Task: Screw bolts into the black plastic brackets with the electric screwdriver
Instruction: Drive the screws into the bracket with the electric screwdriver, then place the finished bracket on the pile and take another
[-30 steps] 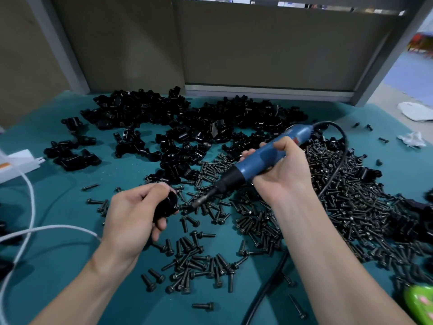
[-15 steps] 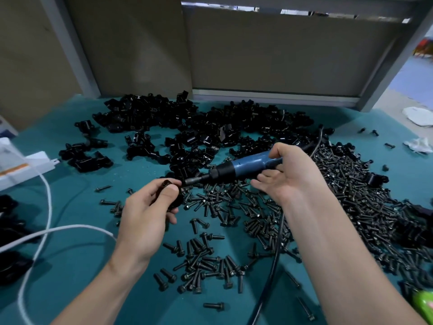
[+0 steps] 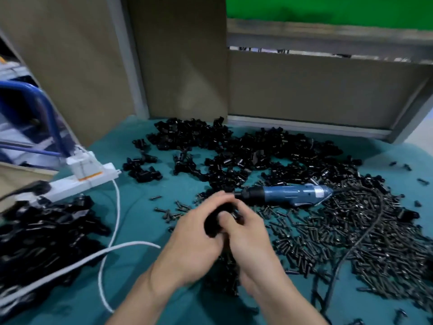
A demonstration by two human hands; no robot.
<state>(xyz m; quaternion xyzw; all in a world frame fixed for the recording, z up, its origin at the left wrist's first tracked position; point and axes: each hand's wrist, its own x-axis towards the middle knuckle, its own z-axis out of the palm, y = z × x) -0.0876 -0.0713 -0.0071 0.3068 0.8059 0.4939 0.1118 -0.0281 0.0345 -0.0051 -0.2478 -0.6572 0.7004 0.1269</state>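
Both hands meet at the middle of the green table point(image 3: 145, 216) around one black plastic bracket point(image 3: 212, 225). My left hand point(image 3: 194, 242) cups it from the left and my right hand point(image 3: 248, 233) pinches it from the right. The blue electric screwdriver point(image 3: 285, 195) lies on the table just beyond my hands, tip pointing left, with nobody holding it. Its black cord point(image 3: 365, 233) loops over a wide heap of black bolts point(image 3: 375, 242) on the right. A pile of black brackets point(image 3: 234, 148) spreads across the back of the table.
A white power strip point(image 3: 77, 181) with a plug sits at the left, and its white cable point(image 3: 112, 245) curls toward me. A second heap of black brackets point(image 3: 39, 235) lies at the near left. Brown partition panels point(image 3: 316, 90) close the back.
My right hand has laid the screwdriver down on the table and joined the left hand on the bracket. The camera has swung left, bringing the power strip and left heap into view.
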